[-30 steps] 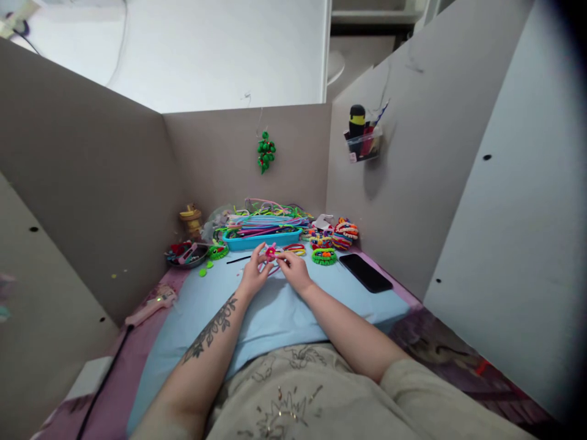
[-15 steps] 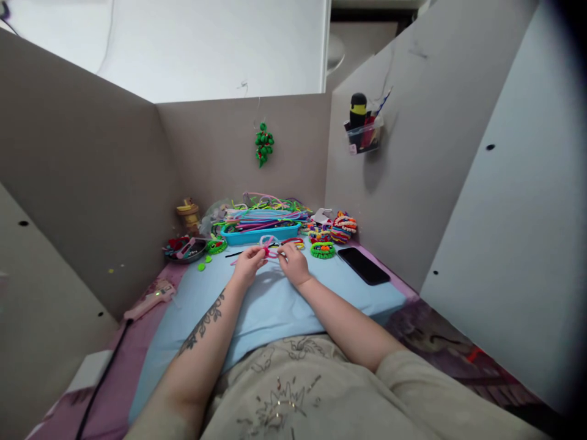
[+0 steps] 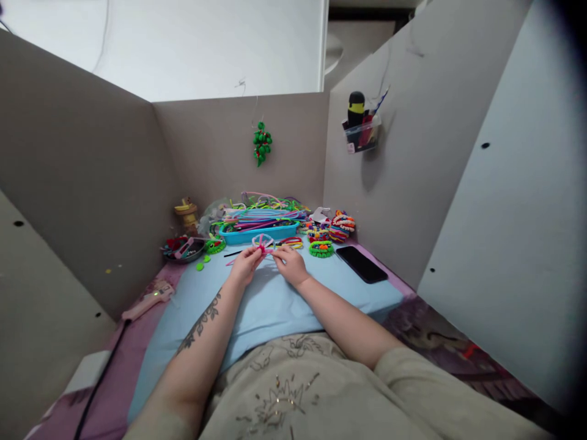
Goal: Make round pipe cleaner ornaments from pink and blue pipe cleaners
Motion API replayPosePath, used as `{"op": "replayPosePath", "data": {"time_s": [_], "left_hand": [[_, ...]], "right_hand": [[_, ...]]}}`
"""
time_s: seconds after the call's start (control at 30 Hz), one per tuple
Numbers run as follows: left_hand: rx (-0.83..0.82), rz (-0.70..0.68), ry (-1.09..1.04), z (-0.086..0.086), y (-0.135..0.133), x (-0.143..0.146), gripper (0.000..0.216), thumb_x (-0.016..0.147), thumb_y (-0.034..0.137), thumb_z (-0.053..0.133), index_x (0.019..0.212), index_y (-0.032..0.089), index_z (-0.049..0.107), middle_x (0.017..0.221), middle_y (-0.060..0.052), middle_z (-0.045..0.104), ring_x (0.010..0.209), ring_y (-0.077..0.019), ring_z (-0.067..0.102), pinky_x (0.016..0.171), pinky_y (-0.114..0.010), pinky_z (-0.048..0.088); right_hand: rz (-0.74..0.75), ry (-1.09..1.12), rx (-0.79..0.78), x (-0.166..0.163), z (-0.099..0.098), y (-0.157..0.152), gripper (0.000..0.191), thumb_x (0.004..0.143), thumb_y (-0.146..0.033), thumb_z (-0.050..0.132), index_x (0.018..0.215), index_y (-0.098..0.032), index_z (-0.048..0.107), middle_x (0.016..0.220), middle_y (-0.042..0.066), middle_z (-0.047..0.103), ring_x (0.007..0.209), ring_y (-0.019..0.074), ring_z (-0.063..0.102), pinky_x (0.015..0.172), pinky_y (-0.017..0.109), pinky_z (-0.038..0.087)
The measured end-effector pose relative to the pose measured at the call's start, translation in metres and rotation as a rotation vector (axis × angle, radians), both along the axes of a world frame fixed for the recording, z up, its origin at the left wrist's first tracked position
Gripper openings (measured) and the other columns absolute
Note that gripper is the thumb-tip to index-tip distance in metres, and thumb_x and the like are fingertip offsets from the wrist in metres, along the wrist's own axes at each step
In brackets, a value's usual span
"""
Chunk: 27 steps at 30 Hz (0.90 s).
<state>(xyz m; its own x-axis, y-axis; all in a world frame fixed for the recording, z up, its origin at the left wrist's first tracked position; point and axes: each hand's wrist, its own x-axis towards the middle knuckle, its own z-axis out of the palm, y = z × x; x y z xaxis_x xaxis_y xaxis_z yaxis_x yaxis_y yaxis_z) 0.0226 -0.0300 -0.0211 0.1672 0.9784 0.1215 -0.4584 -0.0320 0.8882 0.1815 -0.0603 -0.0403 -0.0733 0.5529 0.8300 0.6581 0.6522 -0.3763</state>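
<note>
Pink and pale pipe cleaners (image 3: pixel 263 241), bent into loops with a bright pink middle, are held up over the blue cloth (image 3: pixel 270 305). My left hand (image 3: pixel 247 264) pinches the bright pink middle between thumb and fingers. My right hand (image 3: pixel 290 264) is closed at the right side of the loops, its fingertips pinching a pink strand. A pink end sticks out to the left, behind my left hand. Just behind my hands stands a blue tray (image 3: pixel 259 233) of long coloured pipe cleaners. Red and yellow looped pieces (image 3: pixel 293 243) lie behind my right hand.
A phone (image 3: pixel 362 264) lies at the right, near braided colourful pieces (image 3: pixel 342 226) and a green one (image 3: pixel 321 249). At the left are a dark bowl (image 3: pixel 195 252), green discs (image 3: pixel 200 266) and a pink glue gun (image 3: pixel 149 299) with its cord. Grey panels surround the table.
My right hand has shifted slightly left, closer to my left hand, and its fingers have drawn in on the strand. The whole view has moved a little.
</note>
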Motion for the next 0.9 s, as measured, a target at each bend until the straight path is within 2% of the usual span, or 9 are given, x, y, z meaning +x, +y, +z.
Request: {"op": "replayPosePath", "data": {"time_s": [0.27,0.43,0.57,0.63,0.73,0.8,0.9], "left_hand": [[-0.036,-0.007,0.07,-0.002,0.001,-0.003,0.03,0.054,0.027,0.08,0.076,0.016,0.063,0.07,0.002,0.061,0.061,-0.0061,0.054,0.058,-0.018,0.039],[-0.041,-0.089,0.109,-0.001,-0.004,-0.003,0.031,0.056,0.026,0.079,0.08,0.017,0.062,0.075,0.001,0.061,0.069,-0.0084,0.057,0.063,-0.02,0.041],[-0.063,-0.095,0.092,-0.003,-0.002,-0.002,0.031,0.053,0.022,0.08,0.077,0.017,0.06,0.073,0.001,0.061,0.068,-0.0093,0.058,0.064,-0.021,0.043],[-0.065,-0.1,0.065,-0.004,-0.001,-0.001,0.03,0.053,0.021,0.08,0.075,0.016,0.059,0.072,0.001,0.061,0.066,-0.0091,0.058,0.063,-0.021,0.044],[-0.058,-0.129,0.035,-0.004,-0.001,0.0,0.03,0.053,0.02,0.079,0.076,0.016,0.06,0.071,0.0,0.061,0.064,-0.0085,0.057,0.063,-0.021,0.045],[-0.047,-0.149,0.046,-0.004,-0.003,0.0,0.03,0.053,0.019,0.079,0.076,0.017,0.061,0.072,0.0,0.061,0.064,-0.0083,0.057,0.062,-0.021,0.046],[-0.031,-0.177,0.095,-0.003,-0.008,0.003,0.03,0.054,0.018,0.079,0.078,0.016,0.062,0.073,0.001,0.06,0.064,-0.0076,0.056,0.061,-0.02,0.045]], "right_hand": [[-0.017,-0.044,0.021,0.001,0.001,0.002,0.02,0.086,-0.02,0.048,0.091,-0.022,0.067,0.091,0.004,0.067,0.088,0.0165,0.057,0.084,0.031,0.042],[-0.002,-0.034,0.003,0.0,0.004,-0.002,0.021,0.086,-0.019,0.047,0.094,-0.021,0.066,0.096,0.005,0.068,0.093,0.0167,0.057,0.087,0.031,0.041],[0.019,-0.002,-0.028,0.0,0.003,-0.001,0.023,0.083,-0.017,0.048,0.097,-0.023,0.065,0.1,0.004,0.067,0.097,0.0176,0.056,0.09,0.034,0.04],[0.034,0.088,-0.06,0.0,0.003,0.001,0.022,0.081,-0.019,0.05,0.095,-0.022,0.066,0.098,0.005,0.067,0.096,0.0183,0.057,0.088,0.034,0.041],[0.099,0.363,-0.189,-0.003,0.003,0.004,0.015,0.076,-0.026,0.056,0.083,-0.019,0.068,0.086,0.005,0.066,0.08,0.0172,0.058,0.072,0.03,0.045],[0.226,0.602,-0.373,-0.005,0.003,0.007,0.017,0.073,-0.033,0.059,0.076,-0.018,0.067,0.069,0.002,0.061,0.061,0.0131,0.053,0.055,0.025,0.042],[0.506,0.92,-0.671,-0.008,0.004,0.01,0.024,0.065,-0.04,0.065,0.074,-0.018,0.061,0.05,-0.006,0.044,0.042,0.007,0.036,0.039,0.019,0.026]]}}
